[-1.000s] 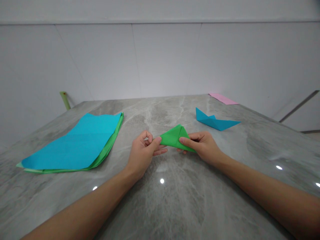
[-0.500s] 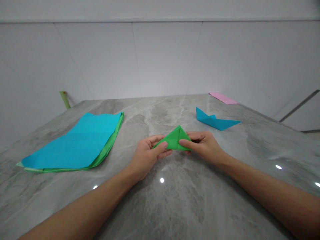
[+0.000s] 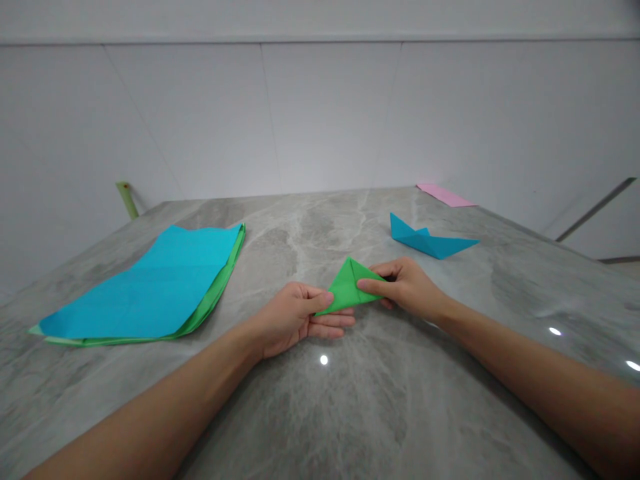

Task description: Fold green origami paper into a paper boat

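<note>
A small green paper folded into a triangle (image 3: 350,287) is held just above the grey marble table (image 3: 350,400), near its middle. My left hand (image 3: 295,320) pinches its lower left corner between thumb and fingers. My right hand (image 3: 407,288) grips its right corner, thumb on top. Both hands are closed on the paper, and its peak points away from me.
A stack of flat sheets, blue (image 3: 150,283) on top of green (image 3: 220,283), lies at the left. A folded blue paper boat (image 3: 425,239) rests at the back right, with a pink sheet (image 3: 445,195) beyond it by the white wall. A green strip (image 3: 127,199) leans at the back left.
The green triangle has turned and come a little nearer to me. My left hand slid down to its lower left corner; my right hand kept its hold on the right corner.
</note>
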Demonstrator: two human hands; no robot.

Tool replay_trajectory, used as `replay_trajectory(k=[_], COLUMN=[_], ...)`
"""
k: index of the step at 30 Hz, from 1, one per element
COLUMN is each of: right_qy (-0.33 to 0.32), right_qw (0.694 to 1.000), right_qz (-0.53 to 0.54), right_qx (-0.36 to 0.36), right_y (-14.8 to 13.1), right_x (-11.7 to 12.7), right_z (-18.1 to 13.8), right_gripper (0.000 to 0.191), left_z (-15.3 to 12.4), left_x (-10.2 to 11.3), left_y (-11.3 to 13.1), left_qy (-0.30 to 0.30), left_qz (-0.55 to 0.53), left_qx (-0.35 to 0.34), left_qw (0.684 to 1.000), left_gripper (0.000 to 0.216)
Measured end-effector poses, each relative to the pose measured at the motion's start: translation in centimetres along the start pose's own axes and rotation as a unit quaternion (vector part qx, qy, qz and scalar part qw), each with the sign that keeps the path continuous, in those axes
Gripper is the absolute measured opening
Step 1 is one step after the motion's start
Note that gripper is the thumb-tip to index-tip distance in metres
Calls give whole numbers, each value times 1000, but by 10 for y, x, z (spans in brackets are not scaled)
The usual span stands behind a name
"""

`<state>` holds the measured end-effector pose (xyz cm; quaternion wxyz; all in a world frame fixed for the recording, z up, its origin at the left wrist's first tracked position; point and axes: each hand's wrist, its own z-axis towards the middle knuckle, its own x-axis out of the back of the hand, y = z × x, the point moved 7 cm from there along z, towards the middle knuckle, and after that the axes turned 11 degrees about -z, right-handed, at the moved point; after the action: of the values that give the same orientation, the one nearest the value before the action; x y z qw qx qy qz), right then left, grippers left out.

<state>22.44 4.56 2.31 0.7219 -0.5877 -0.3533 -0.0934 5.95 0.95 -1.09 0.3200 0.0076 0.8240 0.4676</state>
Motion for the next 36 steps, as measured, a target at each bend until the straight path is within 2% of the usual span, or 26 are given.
replay_trajectory(k=[6, 14, 24, 32, 36], right_qy=[-22, -25, 2, -3, -13], right_qw=[999, 999, 1000, 1000, 1000], right_qz=[15, 22, 13, 8, 15], right_qx=[-18, -11, -7, -4, -10], right_y=[4, 12, 9, 10, 10], right_x=[-2, -1, 5, 5, 4], right_z=[1, 3, 3, 4, 5], right_gripper=[49, 49, 47, 49, 47], left_z=[-1, -3, -4, -3, -1], left_x=[-1, 1, 2, 4, 7], left_y=[-2, -2, 1, 2, 1], left_qy=[-16, 3, 19, -8, 1], left_qz=[27, -18, -4, 10, 35], left_qx=[34, 90, 71, 59, 52], left_qw=[999, 996, 997, 998, 998], left_gripper=[16, 30, 18, 14, 16])
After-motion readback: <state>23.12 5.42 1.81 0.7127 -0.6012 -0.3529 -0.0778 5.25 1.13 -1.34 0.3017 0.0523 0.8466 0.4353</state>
